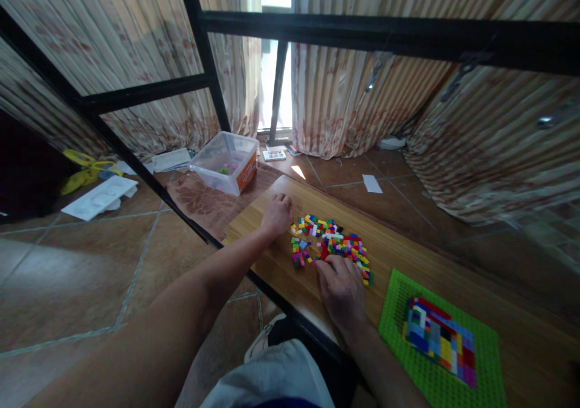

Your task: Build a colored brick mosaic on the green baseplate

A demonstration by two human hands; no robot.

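A loose pile of small coloured bricks [333, 245] lies on a wooden table [408, 251]. My left hand [276, 213] rests on the table at the pile's left edge, its fingers curled down and its grip hidden. My right hand [342, 287] lies over the near side of the pile with the fingers bent onto the bricks; what it pinches, if anything, I cannot make out. A green baseplate [399, 311] sits to the right, carrying a flat block of joined coloured bricks [439, 338].
A clear plastic bin [225, 161] with an orange label stands on the tiled floor beyond the table. Papers [102, 196] and a yellow object [86, 169] lie at the left. Black metal bars [389, 36] and striped curtains [335, 100] close off the back.
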